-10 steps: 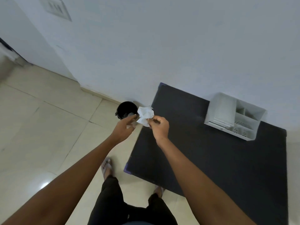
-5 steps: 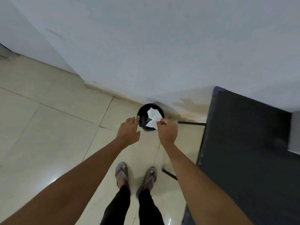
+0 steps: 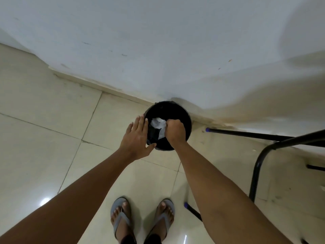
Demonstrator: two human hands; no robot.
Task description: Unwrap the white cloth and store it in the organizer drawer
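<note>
A crumpled white wrapper (image 3: 158, 124) hangs over the mouth of a round black bin (image 3: 182, 113) that stands on the floor against the wall. My right hand (image 3: 175, 132) is closed on the wrapper, just above the bin's opening. To the left of the bin, my left hand (image 3: 137, 139) is spread flat with fingers apart, its thumb near the bin's front rim, holding nothing. The organizer and its drawer are out of view, and so is the white cloth.
Cream floor tiles (image 3: 44, 147) meet a white wall (image 3: 158, 41). Black metal table legs (image 3: 260, 164) with blue caps stand at the right. My feet in grey sandals (image 3: 121, 219) are at the bottom of the view.
I have turned from the black table to the bin on the floor. My left hand let go of the wrapper and opened. My right hand lowered the wrapper over the bin.
</note>
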